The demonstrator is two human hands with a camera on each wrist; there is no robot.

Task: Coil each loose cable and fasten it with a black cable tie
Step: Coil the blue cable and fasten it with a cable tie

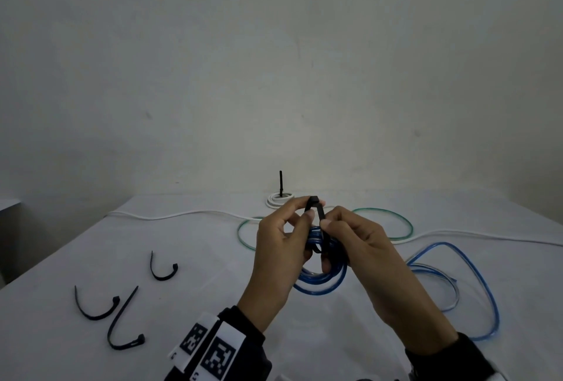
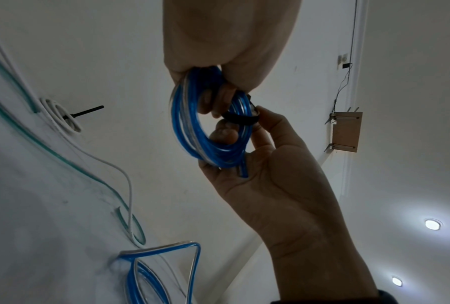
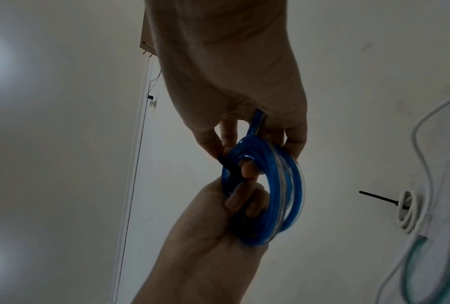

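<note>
Blue cable coil: both hands pinch black tie around it; slackened fingers risk loops springing loose.

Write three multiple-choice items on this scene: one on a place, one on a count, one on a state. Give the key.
1. Where does the white coil lie?
A. far side of the table
B. by the spare ties
C. in the left hand

2. How many spare black ties lie on the table?
A. one
B. three
C. five

3. What wraps the blue coil?
A. nothing
B. tape
C. a black cable tie

Key: A, it lies beyond both hands; B, three lie at the left; C, the left hand and right hand pinch its loop.
</note>
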